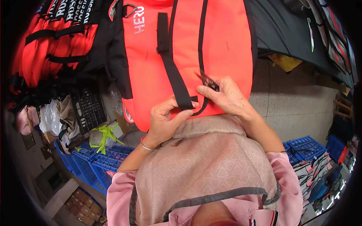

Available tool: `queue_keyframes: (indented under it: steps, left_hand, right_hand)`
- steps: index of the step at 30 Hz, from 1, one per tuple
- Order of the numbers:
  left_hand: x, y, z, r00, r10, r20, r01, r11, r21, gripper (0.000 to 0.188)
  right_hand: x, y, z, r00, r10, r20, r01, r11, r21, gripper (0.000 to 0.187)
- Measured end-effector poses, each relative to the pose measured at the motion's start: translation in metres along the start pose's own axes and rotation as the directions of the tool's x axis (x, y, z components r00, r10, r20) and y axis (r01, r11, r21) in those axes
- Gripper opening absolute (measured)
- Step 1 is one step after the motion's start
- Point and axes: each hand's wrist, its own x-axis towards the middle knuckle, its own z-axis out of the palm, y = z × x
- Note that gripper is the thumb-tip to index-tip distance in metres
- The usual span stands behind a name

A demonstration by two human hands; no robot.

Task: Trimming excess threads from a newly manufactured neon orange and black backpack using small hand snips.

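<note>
A bright coral-red bag [222,41] with black side panels and black trim lies in front of me, its near end at my lap. Down its middle runs a black webbing strap [171,67]. My left hand [166,115] pinches the strap's near end between thumb and fingers, over the bag's lower edge. Close by on the right, my right hand [228,96] is closed round small dark thread snips [208,81], whose blades point up and left over the red fabric. A few loose dark threads show on the bag.
Several red-and-black bags [56,41] are stacked at far left. Blue plastic crates [94,164] stand low at left, with more blue crates [307,147] at right. A dark-covered table [286,26] extends right, bearing a white-and-green slim tool [310,34].
</note>
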Motion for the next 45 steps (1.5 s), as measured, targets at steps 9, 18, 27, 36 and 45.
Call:
queue_keyframes:
  steps: [9,18,27,36,45]
  left_hand:
    - [-0.033,0.000,-0.076,0.978,0.101,-0.184,-0.182,0.847,-0.500,0.049]
    - [0.032,0.029,-0.014,0.959,0.018,-0.283,-0.020,1.000,-0.002,0.046]
    - [0.043,0.009,-0.002,0.927,0.335,-0.169,-0.250,0.887,0.388,0.042]
    - [0.065,-0.007,-0.019,0.648,0.707,0.283,-0.671,0.355,0.650,0.016]
    - [0.071,-0.030,-0.022,0.632,0.710,0.309,-0.681,0.319,0.659,0.013]
  right_hand:
    - [0.018,-0.020,-0.003,0.921,-0.292,-0.258,0.292,0.956,-0.039,0.020]
    - [0.023,-0.033,0.011,0.905,-0.345,-0.247,0.370,0.927,0.059,0.017]
    - [0.045,-0.046,-0.011,0.898,-0.286,-0.333,0.354,0.921,0.164,0.024]
    - [0.040,-0.012,-0.009,0.981,-0.100,-0.163,0.105,0.994,0.020,0.026]
    - [-0.026,-0.014,-0.018,0.816,-0.394,-0.423,0.276,0.909,-0.314,0.034]
